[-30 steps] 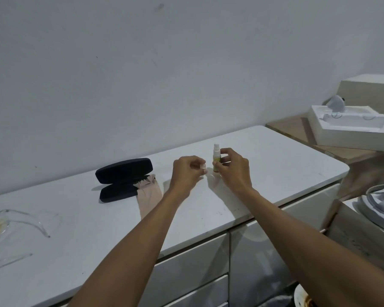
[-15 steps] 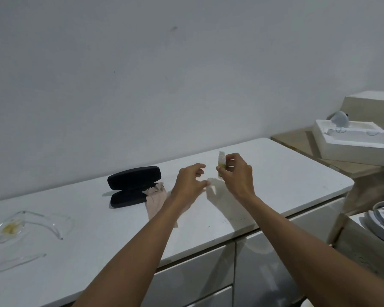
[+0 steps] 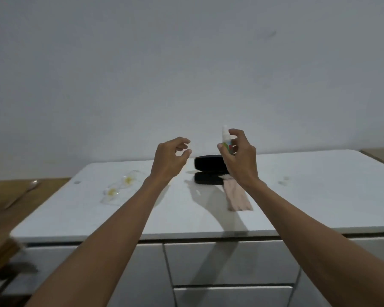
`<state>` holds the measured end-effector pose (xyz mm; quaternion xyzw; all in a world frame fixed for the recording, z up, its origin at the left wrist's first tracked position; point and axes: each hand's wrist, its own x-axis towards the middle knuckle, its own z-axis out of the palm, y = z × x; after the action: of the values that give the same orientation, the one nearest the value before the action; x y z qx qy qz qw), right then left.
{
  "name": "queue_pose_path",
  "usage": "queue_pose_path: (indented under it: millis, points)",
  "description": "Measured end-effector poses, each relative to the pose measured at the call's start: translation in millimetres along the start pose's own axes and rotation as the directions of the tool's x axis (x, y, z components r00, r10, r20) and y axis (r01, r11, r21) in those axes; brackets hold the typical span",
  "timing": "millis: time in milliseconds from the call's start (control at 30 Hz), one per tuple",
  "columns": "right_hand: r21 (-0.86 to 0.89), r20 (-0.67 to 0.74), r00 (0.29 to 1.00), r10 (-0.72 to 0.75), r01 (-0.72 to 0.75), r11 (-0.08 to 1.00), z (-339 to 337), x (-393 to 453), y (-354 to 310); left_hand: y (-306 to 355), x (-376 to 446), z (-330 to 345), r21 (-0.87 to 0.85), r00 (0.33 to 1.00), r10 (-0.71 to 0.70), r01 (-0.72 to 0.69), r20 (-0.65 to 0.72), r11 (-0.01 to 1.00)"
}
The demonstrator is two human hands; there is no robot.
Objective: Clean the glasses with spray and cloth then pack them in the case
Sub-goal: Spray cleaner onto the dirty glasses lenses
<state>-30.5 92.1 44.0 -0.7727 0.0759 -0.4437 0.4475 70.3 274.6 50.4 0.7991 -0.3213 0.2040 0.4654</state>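
My right hand (image 3: 239, 158) holds a small white spray bottle (image 3: 226, 138) upright above the white counter (image 3: 186, 213). My left hand (image 3: 171, 158) hovers beside it with curled fingers apart and nothing in them. Behind my right hand lies the open black glasses case (image 3: 208, 171). A pink cloth (image 3: 237, 196) trails from the case toward the counter's front. The clear glasses (image 3: 120, 189), with yellowish nose pads, lie on the counter to the left of my left forearm.
A small clear cap-like piece (image 3: 284, 181) rests on the counter at the right. A wooden surface (image 3: 13, 196) adjoins the counter on the left. White drawers (image 3: 228, 262) run below the front edge. A plain wall stands behind.
The camera has swung left, shifting the scene right. My right hand has lifted the spray bottle off the counter. My left hand has let go and drawn away to the left.
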Motion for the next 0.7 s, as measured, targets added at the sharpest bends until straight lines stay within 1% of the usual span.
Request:
queue_pose_path:
  millis: [200, 333, 433, 533, 700]
  points:
    - [0.053, 0.133, 0.989, -0.065, 0.059, 0.997, 76.1, -25.0, -36.3, -58.6, -40.3, -96.5, 0.099, 0.986, -0.107, 0.12, -0.13, 0.988]
    - [0.047, 0.216, 0.971, -0.103, 0.095, 0.994, 112.6, -41.4, -42.3, -94.4, -70.3, -137.8, 0.22, 0.98, -0.134, 0.165, -0.146, 0.961]
    - [0.04, 0.261, 0.961, -0.093, 0.085, 0.996, 131.2, -49.6, -41.3, -116.5, -90.1, -154.5, 0.308, 0.98, -0.163, 0.191, -0.115, 0.932]
    - [0.052, 0.295, 0.953, -0.064, 0.051, 0.997, 144.8, -53.6, -36.6, -132.3, -104.7, -157.6, 0.349, 0.98, -0.185, 0.198, -0.071, 0.916]
    - [0.053, 0.318, 0.947, -0.047, 0.032, 0.998, 152.8, -54.7, -30.5, -145.4, -110.5, -151.8, 0.378, 0.981, -0.169, 0.191, -0.092, 0.906]
